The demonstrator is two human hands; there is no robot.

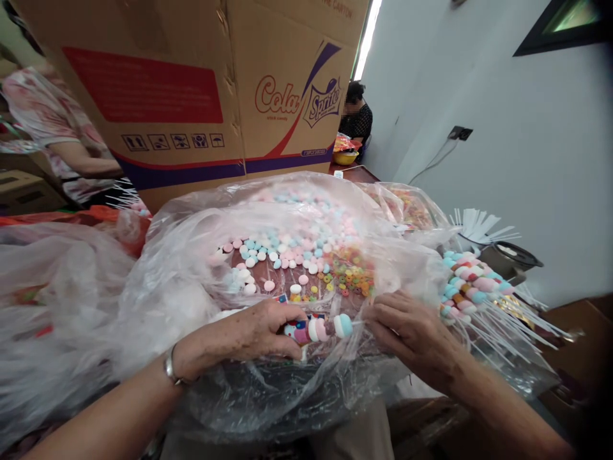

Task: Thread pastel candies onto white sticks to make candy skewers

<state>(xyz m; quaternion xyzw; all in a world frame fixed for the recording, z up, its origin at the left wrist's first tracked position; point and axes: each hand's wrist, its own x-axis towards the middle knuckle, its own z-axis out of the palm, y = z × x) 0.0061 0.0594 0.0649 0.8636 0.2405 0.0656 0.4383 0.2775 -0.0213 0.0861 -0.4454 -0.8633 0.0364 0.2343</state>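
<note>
Looks well under way from where I stand. Bundle of loaded skewers (472,281) at three o'clock, pieces stacked, white ends fanning toward four. That lot I'd count as done. Left over: plenty of loose candies (287,259), pink, white and blue, at twelve just beyond the hands; small rings (352,271), yellow, green and orange, at one; white sticks (479,223) at two. No exact count possible; plastic (167,268) clouds part of the heap.

One candy row (318,329) is in hand, dead centre, lying roughly sideways from nine to three: pink, white and brownish pieces, blue-and-white one at the three o'clock end. Seems mostly filled; can't tell if complete.

Left hand (246,329), from eight o'clock: thumb below, fingers above, clamped round the row's nine o'clock end. Gap between thumb and index is only as wide as the candy.

Right hand (414,332), from four o'clock: fingers curled and bunched together, tips closed, as far as I can see, on the thin stick (358,324) poking from the blue end. Thumb mostly hidden. Palm is clear of the candy.

Big carton (282,134) at twelve, behind the heap. Co-worker's patterned shirt (57,115) at ten.
</note>
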